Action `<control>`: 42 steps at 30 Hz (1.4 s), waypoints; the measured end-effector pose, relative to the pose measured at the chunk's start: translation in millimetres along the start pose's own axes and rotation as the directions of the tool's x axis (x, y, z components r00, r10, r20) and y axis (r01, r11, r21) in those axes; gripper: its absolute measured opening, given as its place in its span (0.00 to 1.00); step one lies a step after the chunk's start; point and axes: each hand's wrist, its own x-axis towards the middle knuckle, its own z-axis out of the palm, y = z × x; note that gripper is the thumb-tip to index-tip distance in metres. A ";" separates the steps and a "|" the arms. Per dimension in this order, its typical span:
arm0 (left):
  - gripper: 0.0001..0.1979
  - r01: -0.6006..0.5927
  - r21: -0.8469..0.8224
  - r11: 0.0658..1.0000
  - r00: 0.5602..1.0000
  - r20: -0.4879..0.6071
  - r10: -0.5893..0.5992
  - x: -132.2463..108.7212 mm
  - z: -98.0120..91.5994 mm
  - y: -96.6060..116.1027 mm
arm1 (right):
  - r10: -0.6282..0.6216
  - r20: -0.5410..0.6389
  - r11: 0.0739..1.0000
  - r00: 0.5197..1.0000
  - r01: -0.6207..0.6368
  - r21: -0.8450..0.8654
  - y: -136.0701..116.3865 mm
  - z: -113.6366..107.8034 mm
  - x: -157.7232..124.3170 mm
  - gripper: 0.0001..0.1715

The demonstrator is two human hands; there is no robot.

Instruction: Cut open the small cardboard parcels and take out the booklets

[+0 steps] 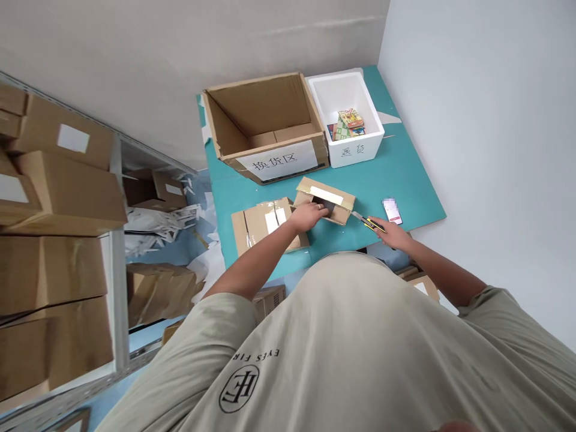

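Left hand (309, 215) is lying on the small cardboard box (324, 201) in the middle of the teal surface (400, 174). Its fingers (320, 207) are loosely stretched out with the tips right at the box's dark opening, so it's resting on the box, not gripping it. Right hand (389, 231) has its fingers curled shut around a yellow-and-black utility knife (369, 222), blade end pointing at that box, just beside it. A phone (392, 211) lies near the knife. Under the left wrist there's a taped flat carton (263, 227). Further back is a big open carton (270, 120) with a white label and a smaller brown box (283, 135) in its bottom. Touching it is a white foam box (360, 150) holding a few colourful packets (350, 123).
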 end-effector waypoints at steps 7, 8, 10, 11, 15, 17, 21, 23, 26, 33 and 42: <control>0.19 0.029 0.178 0.984 0.999 0.016 -0.032 -13.0 10.5 17.7 | 0.102 -0.191 0.896 0.976 -0.007 0.444 66.5 55.2 20.1 0.43; 0.20 0.042 0.182 0.982 0.999 0.013 -0.045 -14.4 13.1 21.2 | 0.159 -0.187 0.867 0.969 -0.046 0.496 72.8 67.0 29.6 0.42; 0.21 0.076 0.183 0.980 0.997 0.001 -0.078 -17.1 19.3 29.7 | 0.261 -0.174 0.822 0.949 -0.124 0.556 81.8 89.5 51.6 0.41; 0.21 0.100 0.178 0.979 0.995 -0.011 -0.100 -18.3 23.0 34.5 | 0.307 -0.165 0.813 0.937 -0.168 0.558 84.9 99.3 63.1 0.41; 0.21 0.220 0.123 0.968 0.975 -0.063 -0.213 -22.6 38.3 54.1 | 0.402 -0.141 0.871 0.905 -0.331 0.363 94.0 121.5 103.8 0.33; 0.21 0.268 0.095 0.959 0.962 -0.070 -0.262 -24.5 44.3 61.5 | 0.411 -0.129 0.896 0.902 -0.374 0.241 98.9 120.9 118.8 0.26; 0.22 0.312 0.069 0.948 0.949 -0.064 -0.308 -28.3 48.7 67.7 | 0.405 -0.124 0.914 0.906 -0.398 0.081 107.6 107.3 139.6 0.19; 0.24 0.320 0.071 0.945 0.947 -0.054 -0.317 -29.4 47.2 67.6 | 0.405 -0.134 0.913 0.904 -0.407 0.014 109.0 101.5 145.6 0.18; 0.24 0.330 0.066 0.942 0.944 -0.030 -0.329 -28.7 43.2 66.1 | 0.399 -0.177 0.909 0.900 -0.413 -0.054 108.8 98.7 147.5 0.20; 0.23 0.336 0.052 0.941 0.942 -0.021 -0.335 -18.9 35.7 61.0 | 0.248 -0.346 0.951 0.905 -0.296 -0.093 93.8 93.3 138.1 0.36; 0.18 0.277 0.055 0.959 0.956 -0.121 -0.269 -3.0 17.6 55.1 | -0.555 -0.429 0.819 0.713 0.378 -0.432 -47.7 59.6 150.8 0.35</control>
